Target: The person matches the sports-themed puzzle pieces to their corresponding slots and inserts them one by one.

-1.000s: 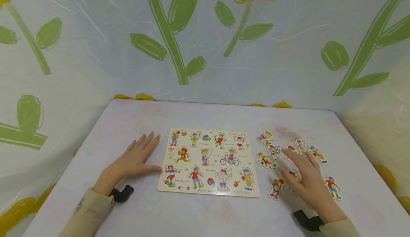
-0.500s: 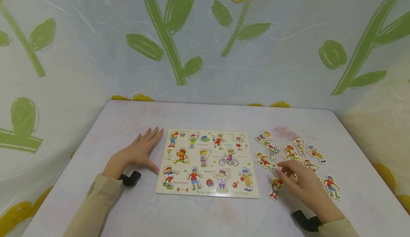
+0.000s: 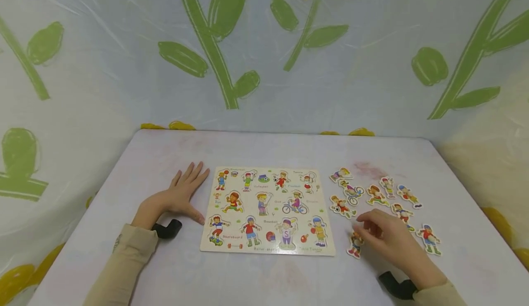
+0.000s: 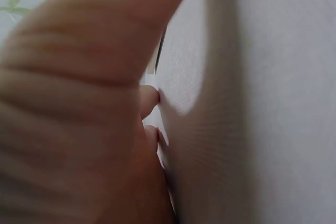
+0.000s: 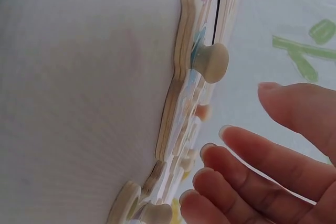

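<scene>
My left hand [image 3: 179, 200] rests on the table with its fingers spread, the thumb tip right at the left edge of a wooden sports puzzle board [image 3: 268, 249]. Over the loose pieces on the right, my right hand [image 3: 390, 237] hovers, fingers bent loosely and thumb apart, holding nothing. Nearest to its fingertips is a basketball-player puzzle piece [image 3: 354, 246], partly covered by the hand in the head view. The right wrist view shows a thick wooden piece with a round knob [image 5: 212, 64] beyond the fingertips. Whatever lies beneath the right palm is hidden.
Several other knobbed figure pieces lie right of the board, among them a cyclist [image 3: 352, 193], a footballer [image 3: 342, 207], a runner [image 3: 377, 196], a skateboarder [image 3: 402, 215] and a roller skater [image 3: 430, 240]. A flower-printed sheet [image 3: 330, 90] hangs behind the table [image 3: 256, 278].
My left hand has shifted right, towards the board. The right hand has drawn back towards me and its fingers have bent, uncovering the skateboarder and runner pieces.
</scene>
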### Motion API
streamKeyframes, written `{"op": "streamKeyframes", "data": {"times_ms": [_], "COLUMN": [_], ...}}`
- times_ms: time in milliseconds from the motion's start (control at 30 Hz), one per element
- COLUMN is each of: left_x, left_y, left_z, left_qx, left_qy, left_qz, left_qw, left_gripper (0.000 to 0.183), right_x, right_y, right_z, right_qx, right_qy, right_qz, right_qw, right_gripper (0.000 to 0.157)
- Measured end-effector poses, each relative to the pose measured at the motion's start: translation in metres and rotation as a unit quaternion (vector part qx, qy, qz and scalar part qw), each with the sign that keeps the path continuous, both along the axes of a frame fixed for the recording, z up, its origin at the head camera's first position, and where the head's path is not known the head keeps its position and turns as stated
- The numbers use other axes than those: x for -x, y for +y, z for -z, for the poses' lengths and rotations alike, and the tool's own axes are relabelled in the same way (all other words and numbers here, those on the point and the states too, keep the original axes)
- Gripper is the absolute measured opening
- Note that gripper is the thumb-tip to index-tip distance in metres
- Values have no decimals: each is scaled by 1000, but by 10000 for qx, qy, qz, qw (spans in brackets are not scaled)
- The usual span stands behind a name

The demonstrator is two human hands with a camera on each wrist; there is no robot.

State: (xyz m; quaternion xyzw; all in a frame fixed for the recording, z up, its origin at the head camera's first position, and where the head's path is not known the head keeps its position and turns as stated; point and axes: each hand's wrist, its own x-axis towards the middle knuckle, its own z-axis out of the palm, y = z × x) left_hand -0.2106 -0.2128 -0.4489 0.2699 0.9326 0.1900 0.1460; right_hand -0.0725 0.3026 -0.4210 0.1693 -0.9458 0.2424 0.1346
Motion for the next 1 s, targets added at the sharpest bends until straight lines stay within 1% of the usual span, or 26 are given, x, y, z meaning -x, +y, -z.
{"op": "streamKeyframes", "data": {"times_ms": [100,267,433,600,733,867,1000], "left_x": [1,1,0,0,1,2,1], "left_y": [-1,-1,1,2,1,1,1], "left_z": [1,1,0,0,1,1,1], "left_qx": [-63,-2,-44,-47,13,15,38], "left_qy": [-9,-32,-89,-77,-36,-32,-47], "left_qz": [29,11,-23,-26,-10,3,-14], "left_qw": [10000,10000,9999,10000,10000,10000,10000], "left_gripper": [141,142,139,137,137,137,137], "right_x": [0,0,0,0,-1,-1,-1], "right_y": [0,2,4,3,0,-2,-3], "right_z": [-1,1,1,-1,-3,-4,-4], "right_qx": [-45,-105,-37,151,193,157,159], "right_qy": [-112,-386,-850,-1116,-1358,-1391,-1268], "right_qz": [52,-79,-385,-855,-934,-859,-886], "right_qw": [9999,9992,9956,9899,9861,9864,9878], "right_gripper": [18,19,22,22,22,23,25]}}
